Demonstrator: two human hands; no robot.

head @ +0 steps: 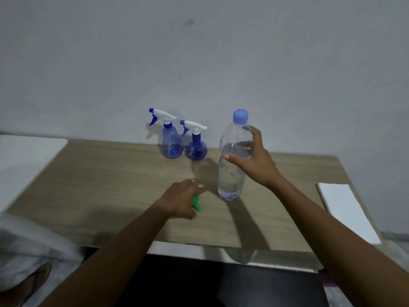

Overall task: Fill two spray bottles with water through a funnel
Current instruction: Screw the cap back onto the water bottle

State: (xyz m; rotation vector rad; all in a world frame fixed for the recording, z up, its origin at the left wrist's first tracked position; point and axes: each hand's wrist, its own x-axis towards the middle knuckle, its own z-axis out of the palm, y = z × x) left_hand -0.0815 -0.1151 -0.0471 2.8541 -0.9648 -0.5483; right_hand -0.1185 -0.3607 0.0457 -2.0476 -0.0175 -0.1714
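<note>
A person's right hand (252,161) is wrapping its fingers and thumb around the upper half of a clear water bottle (231,173), which is standing upright on the wooden table (99,185), mostly full and with its pale blue cap (240,116) on. The left hand (181,201) is lying over a small green funnel (196,203) on the table, just to the near left of the bottle. Blur is hiding whether the fingers are closing on the funnel or only resting on it, so that grip cannot be told.

Farther off, against the grey wall (199,63), a taller spray bottle (172,140) and, to its right, a rounder spray bottle (195,148) are standing close together, both wearing their white-and-blue trigger heads (164,114). A white sheet (345,209) is lying at the table's right edge and a white surface (26,156) is showing at the far left.

Filling is not yet under way: the cap and both trigger heads are on. Trouble looks likeliest at the pour, since the heavy bottle, gripped high, may be tipping water faster than the small funnel can be passing it, flooding the rim. The light spray bottles, standing so close, may also be toppling under a knock or the funnel's weight
</note>
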